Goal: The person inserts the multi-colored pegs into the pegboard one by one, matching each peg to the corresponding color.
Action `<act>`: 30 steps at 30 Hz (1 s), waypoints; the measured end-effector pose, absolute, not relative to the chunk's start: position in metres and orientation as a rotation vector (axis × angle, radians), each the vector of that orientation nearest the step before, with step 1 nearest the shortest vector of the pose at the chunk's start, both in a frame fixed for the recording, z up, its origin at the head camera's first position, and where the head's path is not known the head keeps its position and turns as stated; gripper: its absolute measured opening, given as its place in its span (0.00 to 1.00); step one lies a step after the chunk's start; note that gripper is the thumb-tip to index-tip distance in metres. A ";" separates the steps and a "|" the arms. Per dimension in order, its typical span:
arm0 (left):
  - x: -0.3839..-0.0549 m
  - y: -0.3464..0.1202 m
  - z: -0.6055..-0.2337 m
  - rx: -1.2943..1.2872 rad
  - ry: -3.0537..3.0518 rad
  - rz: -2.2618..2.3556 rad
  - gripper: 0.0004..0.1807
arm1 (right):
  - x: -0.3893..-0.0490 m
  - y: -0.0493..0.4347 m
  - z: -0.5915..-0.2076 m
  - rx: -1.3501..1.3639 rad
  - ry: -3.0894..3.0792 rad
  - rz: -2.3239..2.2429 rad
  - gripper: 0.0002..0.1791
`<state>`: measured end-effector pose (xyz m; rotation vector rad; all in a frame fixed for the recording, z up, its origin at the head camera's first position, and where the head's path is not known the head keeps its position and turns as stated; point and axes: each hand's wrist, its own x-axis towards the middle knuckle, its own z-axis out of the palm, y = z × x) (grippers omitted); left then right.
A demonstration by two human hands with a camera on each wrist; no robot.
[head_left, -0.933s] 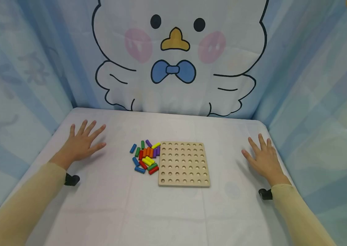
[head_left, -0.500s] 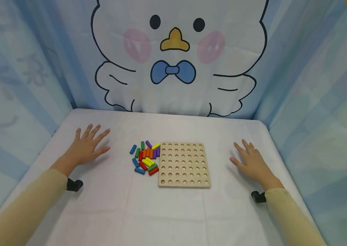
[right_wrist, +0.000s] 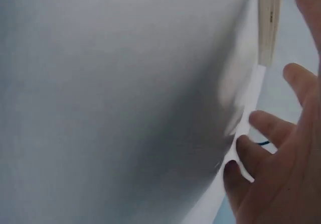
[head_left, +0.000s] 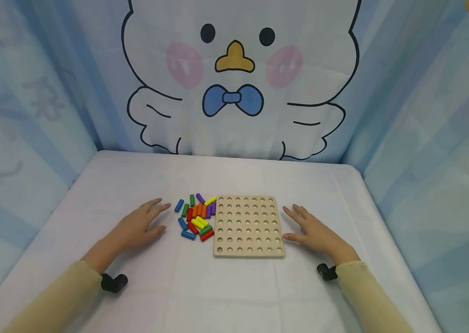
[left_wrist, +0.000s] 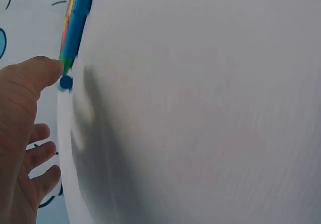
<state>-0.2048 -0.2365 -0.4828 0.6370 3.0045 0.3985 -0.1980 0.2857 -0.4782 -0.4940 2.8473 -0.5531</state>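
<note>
A square wooden board (head_left: 248, 225) with rows of round holes lies on the table. Against its left side is a loose cluster of short coloured pegs (head_left: 199, 223) in blue, green, red, orange, yellow and purple. My left hand (head_left: 140, 226) is just left of the pegs, fingers spread and reaching toward them, holding nothing. In the left wrist view blue pegs (left_wrist: 76, 28) show beyond the thumb. My right hand (head_left: 311, 230) is at the board's right edge, fingertips close to it and nothing in the grasp. The board's edge (right_wrist: 269, 23) appears past those fingers in the right wrist view.
A white cloth (head_left: 234, 296) covers the table. Behind it hangs a curtain (head_left: 234, 129) with a cartoon bird, and blue patterned curtains flank both sides. Black wrist cameras (head_left: 114, 283) sit at the cuffs.
Both hands have moved inward and nearer the front, the left toward the pegs and the right toward the board. The pegs and board keep their arrangement.
</note>
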 end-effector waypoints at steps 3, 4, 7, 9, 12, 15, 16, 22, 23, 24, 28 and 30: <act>-0.193 -0.223 -0.484 0.687 2.993 0.458 0.32 | -0.197 0.282 -0.480 -0.479 2.800 -0.551 0.50; -0.191 -0.220 -0.484 0.715 2.995 0.472 0.29 | -0.197 0.281 -0.480 -0.489 2.790 -0.543 0.50; -0.185 -0.211 -0.484 0.809 3.005 0.484 0.23 | -0.196 0.279 -0.480 -0.527 2.772 -0.514 0.49; -0.183 -0.207 -0.484 0.848 3.012 0.484 0.21 | -0.196 0.278 -0.479 -0.541 2.769 -0.492 0.48; -0.182 -0.202 -0.483 0.853 3.001 0.509 0.18 | -0.196 0.277 -0.477 -0.538 2.766 -0.482 0.48; -0.181 -0.198 -0.482 0.832 2.968 0.548 0.17 | -0.196 0.276 -0.477 -0.525 2.754 -0.492 0.47; -0.181 -0.196 -0.481 0.824 2.955 0.562 0.17 | -0.197 0.276 -0.477 -0.523 2.751 -0.499 0.47; -0.180 -0.185 -0.485 0.841 2.900 0.563 0.15 | -0.195 0.276 -0.479 -0.541 2.764 -0.519 0.47; -0.180 -0.184 -0.485 0.864 2.897 0.556 0.15 | -0.194 0.275 -0.479 -0.542 2.764 -0.528 0.47; -0.180 -0.183 -0.486 0.875 2.893 0.553 0.15 | -0.194 0.275 -0.480 -0.534 2.760 -0.540 0.47; -0.179 -0.179 -0.489 0.911 2.908 0.535 0.15 | -0.194 0.274 -0.478 -0.530 2.745 -0.570 0.47; -0.179 -0.177 -0.489 0.913 2.922 0.524 0.14 | -0.194 0.274 -0.478 -0.526 2.743 -0.566 0.47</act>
